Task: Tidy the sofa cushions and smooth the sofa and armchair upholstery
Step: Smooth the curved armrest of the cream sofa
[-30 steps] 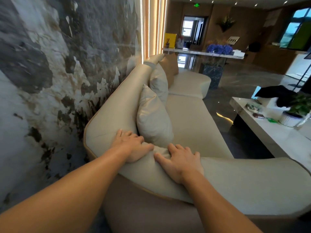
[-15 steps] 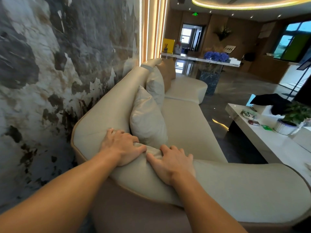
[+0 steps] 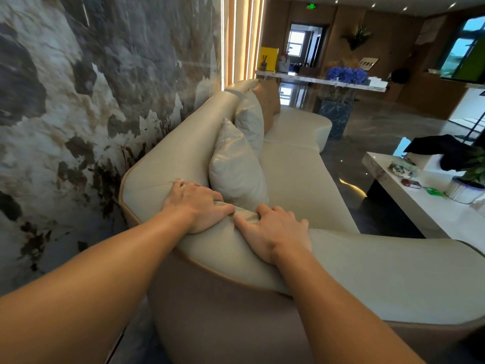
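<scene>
A long cream leather sofa runs away from me along the wall. I lean over its near rounded arm. My left hand lies palm down on the arm's top, fingers curled over the inner edge. My right hand presses beside it, thumbs nearly touching, with a small wrinkle of upholstery between them. Just beyond my hands a cream cushion stands upright against the backrest. Behind it come a second cream cushion and a tan cushion.
A marble-patterned wall stands close behind the sofa on the left. To the right, a white coffee table carries a potted plant, a black garment and small items. Dark glossy floor lies between. A console with blue flowers stands far back.
Both hands stay pressed on the sofa arm in the same spots. Only my view shifts slightly; the cushions have not moved.
</scene>
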Motion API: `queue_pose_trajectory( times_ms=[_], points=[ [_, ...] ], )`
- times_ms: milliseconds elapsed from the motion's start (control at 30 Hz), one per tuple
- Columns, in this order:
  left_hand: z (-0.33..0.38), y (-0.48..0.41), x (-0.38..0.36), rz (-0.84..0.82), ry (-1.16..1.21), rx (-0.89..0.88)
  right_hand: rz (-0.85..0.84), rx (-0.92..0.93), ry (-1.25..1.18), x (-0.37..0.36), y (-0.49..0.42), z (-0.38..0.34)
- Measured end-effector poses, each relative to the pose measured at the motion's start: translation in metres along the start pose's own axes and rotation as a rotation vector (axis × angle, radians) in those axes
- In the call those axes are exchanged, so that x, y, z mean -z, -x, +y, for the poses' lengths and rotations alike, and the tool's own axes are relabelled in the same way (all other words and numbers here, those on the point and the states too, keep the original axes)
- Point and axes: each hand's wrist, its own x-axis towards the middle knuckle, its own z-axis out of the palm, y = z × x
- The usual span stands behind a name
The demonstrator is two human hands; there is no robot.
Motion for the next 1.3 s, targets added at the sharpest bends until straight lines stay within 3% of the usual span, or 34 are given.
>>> queue_pose_trajectory(
  times_ms=[200, 333, 400, 500, 567, 933, 1100, 1300],
  points=[
    [-0.001, 0.003, 0.002, -0.03, 0.014, -0.042, -0.017, -0.043, 0.038, -0.001, 0.005, -0.001],
    [0.003, 0.024, 0.008, 0.125, -0.018, -0.106, -0.025, -0.101, 0.089, 0.003, 0.026, -0.008],
    [0.009, 0.034, 0.023, -0.067, -0.022, -0.035, -0.157, -0.114, 0.104, 0.013, 0.038, -0.009],
    [0.02, 0.041, 0.081, -0.685, 0.01, 0.046, -0.564, -0.124, 0.076, 0.053, 0.044, -0.007],
    [0.021, 0.05, 0.127, -0.837, -0.037, 0.064, -0.739, -0.141, 0.09, 0.092, 0.047, -0.013],
    [0.008, 0.205, 0.395, -0.613, -0.151, -0.057, -0.853, -0.251, 0.034, 0.41, 0.204, -0.146],
    [0.007, 0.283, 0.5, -0.547, -0.148, -0.145, -0.642, -0.306, -0.016, 0.52, 0.298, -0.186],
    [0.021, 0.344, 0.557, -0.453, -0.154, -0.168, -0.539, -0.367, -0.064, 0.584, 0.385, -0.202]
  ],
)
